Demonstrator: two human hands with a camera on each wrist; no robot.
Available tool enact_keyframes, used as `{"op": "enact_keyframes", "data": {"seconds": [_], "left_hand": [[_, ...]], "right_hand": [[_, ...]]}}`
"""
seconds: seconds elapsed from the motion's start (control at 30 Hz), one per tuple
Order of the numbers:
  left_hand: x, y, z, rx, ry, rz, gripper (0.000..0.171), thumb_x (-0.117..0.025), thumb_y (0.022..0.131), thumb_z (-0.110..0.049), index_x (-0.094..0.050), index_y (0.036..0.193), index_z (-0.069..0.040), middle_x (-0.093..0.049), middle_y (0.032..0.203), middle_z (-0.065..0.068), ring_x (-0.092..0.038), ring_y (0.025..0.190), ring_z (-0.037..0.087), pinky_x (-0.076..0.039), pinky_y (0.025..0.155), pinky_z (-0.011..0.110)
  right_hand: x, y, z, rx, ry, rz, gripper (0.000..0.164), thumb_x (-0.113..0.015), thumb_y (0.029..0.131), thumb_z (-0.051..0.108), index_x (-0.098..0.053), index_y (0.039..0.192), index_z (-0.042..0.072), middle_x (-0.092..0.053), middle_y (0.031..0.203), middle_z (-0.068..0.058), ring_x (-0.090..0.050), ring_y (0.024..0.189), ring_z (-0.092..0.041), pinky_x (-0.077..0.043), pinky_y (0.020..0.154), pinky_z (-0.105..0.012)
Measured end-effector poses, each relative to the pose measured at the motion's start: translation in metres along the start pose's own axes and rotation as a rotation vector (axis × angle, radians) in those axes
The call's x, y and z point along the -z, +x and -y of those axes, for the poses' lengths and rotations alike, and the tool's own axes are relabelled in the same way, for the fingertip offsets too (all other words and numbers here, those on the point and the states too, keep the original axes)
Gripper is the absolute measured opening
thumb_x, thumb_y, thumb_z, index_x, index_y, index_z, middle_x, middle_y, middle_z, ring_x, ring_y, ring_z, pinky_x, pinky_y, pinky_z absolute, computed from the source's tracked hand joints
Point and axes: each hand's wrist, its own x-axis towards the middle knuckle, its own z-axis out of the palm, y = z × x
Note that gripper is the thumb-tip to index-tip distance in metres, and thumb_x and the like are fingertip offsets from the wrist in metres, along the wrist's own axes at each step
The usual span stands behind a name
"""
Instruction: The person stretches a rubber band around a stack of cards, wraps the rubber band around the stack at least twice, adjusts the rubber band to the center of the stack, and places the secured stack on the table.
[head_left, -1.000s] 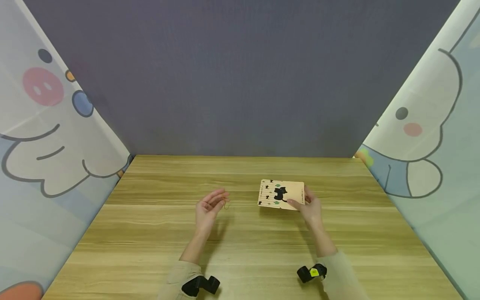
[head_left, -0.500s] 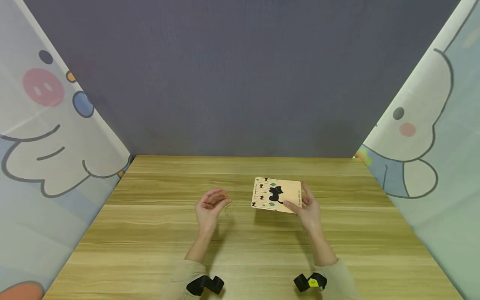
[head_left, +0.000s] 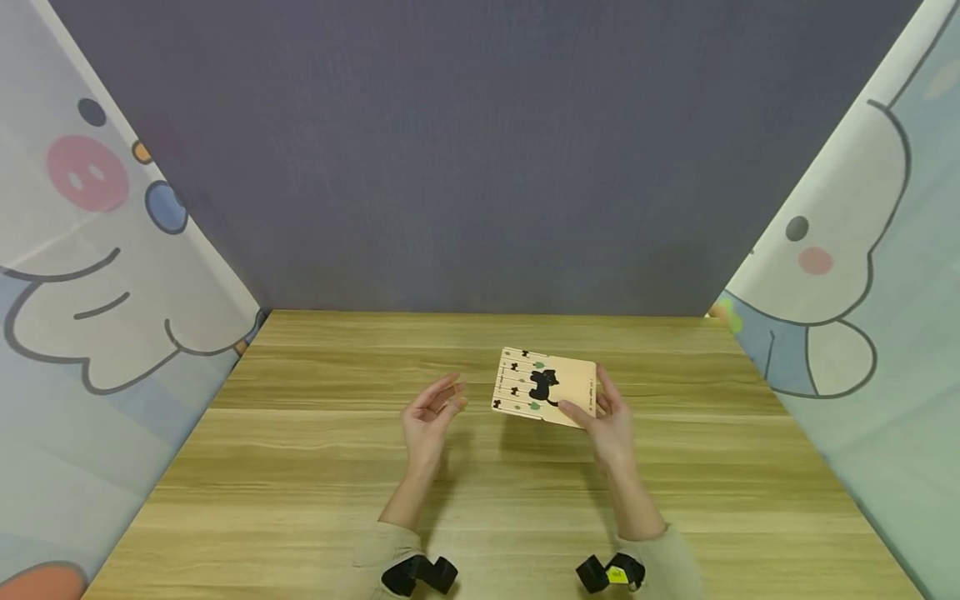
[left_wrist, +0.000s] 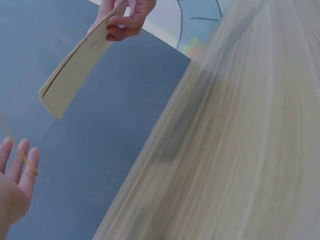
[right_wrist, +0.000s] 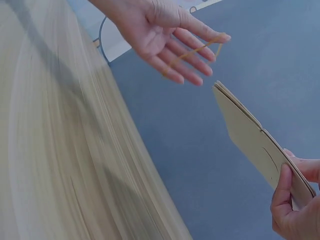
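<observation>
My right hand (head_left: 613, 429) grips the right end of a thin cream notebook (head_left: 543, 385) with a black cat printed on its cover, thumb on top and fingers beneath. The notebook is held above the table, its layered edge (right_wrist: 260, 127) showing in the right wrist view. To its left, my left hand (head_left: 427, 425) is raised with its fingers spread and a thin yellow-orange rubber band (right_wrist: 192, 52) stretched across them. In the right wrist view the band runs from one fingertip down past the others. A gap separates the left hand from the notebook.
A wood-grain table (head_left: 300, 467) lies beneath both hands. Behind it rises a dark grey panel (head_left: 480, 167), and cartoon-printed curtains (head_left: 97, 275) stand at both sides. Black wrist cameras (head_left: 420, 575) are strapped over the sleeves.
My right hand has brought the notebook a little to the left, tilting it slightly. My left hand has moved slightly right, still with the rubber band on its fingers.
</observation>
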Motion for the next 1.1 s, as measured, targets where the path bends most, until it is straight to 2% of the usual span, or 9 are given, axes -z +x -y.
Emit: {"op": "enact_keyframes", "data": {"seconds": [0.13,0.23,0.37,0.47,0.57,0.67,0.8,0.9,1.1], "left_hand": [[-0.005,-0.002,0.001,0.050,-0.023,-0.010,0.038,-0.062,0.076,0.009,-0.046,0.110,0.019,-0.054,0.113,0.024,-0.055,0.100,0.033,-0.050,0.077,0.031],[-0.009,-0.004,0.003,0.090,-0.087,-0.024,0.038,-0.058,0.079,0.010,-0.044,0.113,0.018,-0.052,0.116,0.023,-0.052,0.103,0.037,-0.049,0.078,0.036],[-0.016,-0.006,0.004,0.152,-0.229,-0.067,0.033,-0.051,0.082,0.011,-0.046,0.115,0.012,-0.048,0.119,0.025,-0.052,0.102,0.036,-0.049,0.078,0.042],[-0.022,-0.006,0.004,0.194,-0.348,-0.109,0.030,-0.045,0.085,0.009,-0.050,0.113,0.005,-0.049,0.118,0.022,-0.054,0.098,0.031,-0.049,0.076,0.040],[-0.028,-0.006,0.004,0.234,-0.440,-0.143,0.028,-0.043,0.086,0.005,-0.052,0.112,-0.001,-0.051,0.117,0.016,-0.055,0.096,0.025,-0.049,0.073,0.035],[-0.033,-0.006,0.003,0.272,-0.478,-0.167,0.027,-0.048,0.086,-0.001,-0.052,0.113,-0.004,-0.050,0.119,0.015,-0.055,0.096,0.022,-0.047,0.072,0.032],[-0.037,-0.008,0.004,0.313,-0.467,-0.190,0.030,-0.053,0.087,-0.006,-0.050,0.117,-0.005,-0.048,0.120,0.014,-0.055,0.096,0.019,-0.046,0.076,0.032],[-0.038,-0.008,0.005,0.324,-0.452,-0.200,0.029,-0.050,0.089,-0.005,-0.050,0.117,-0.005,-0.050,0.118,0.010,-0.056,0.093,0.017,-0.047,0.076,0.030],[-0.041,-0.007,0.007,0.350,-0.410,-0.213,0.035,-0.052,0.088,-0.007,-0.046,0.122,-0.001,-0.053,0.114,0.006,-0.055,0.087,0.013,-0.047,0.069,0.023]], "right_hand": [[-0.008,0.001,-0.003,0.012,0.081,-0.006,0.092,-0.080,0.062,0.007,-0.031,0.137,0.030,-0.051,0.109,-0.020,-0.058,0.091,-0.033,-0.050,0.070,-0.036],[-0.016,0.000,-0.003,0.024,0.114,0.000,0.092,-0.079,0.063,0.007,-0.030,0.137,0.029,-0.050,0.111,-0.021,-0.058,0.092,-0.034,-0.050,0.072,-0.036],[-0.025,-0.002,-0.003,0.036,0.152,-0.004,0.097,-0.083,0.059,0.019,-0.029,0.139,0.024,-0.050,0.113,-0.022,-0.058,0.093,-0.034,-0.050,0.072,-0.037],[-0.031,-0.003,-0.002,0.033,0.166,-0.016,0.101,-0.085,0.054,0.027,-0.030,0.139,0.024,-0.051,0.113,-0.021,-0.058,0.092,-0.034,-0.050,0.072,-0.037],[-0.035,-0.005,-0.002,0.024,0.158,-0.022,0.098,-0.084,0.056,0.023,-0.030,0.138,0.026,-0.051,0.114,-0.020,-0.058,0.093,-0.034,-0.050,0.072,-0.036],[-0.038,-0.007,-0.002,0.018,0.165,-0.013,0.094,-0.082,0.060,0.014,-0.031,0.138,0.027,-0.050,0.116,-0.020,-0.057,0.095,-0.034,-0.050,0.073,-0.036],[-0.041,-0.010,0.001,0.031,0.172,0.014,0.091,-0.081,0.061,0.013,-0.032,0.137,0.026,-0.049,0.118,-0.018,-0.057,0.097,-0.031,-0.049,0.075,-0.035],[-0.044,-0.016,0.013,0.043,0.154,0.047,0.090,-0.078,0.065,0.010,-0.028,0.139,0.021,-0.047,0.122,-0.019,-0.057,0.098,-0.028,-0.049,0.076,-0.031],[-0.063,-0.041,0.080,0.012,0.039,0.045,0.087,-0.072,0.070,-0.002,-0.020,0.139,0.002,-0.036,0.129,-0.026,-0.053,0.101,-0.034,-0.048,0.077,-0.028]]}}
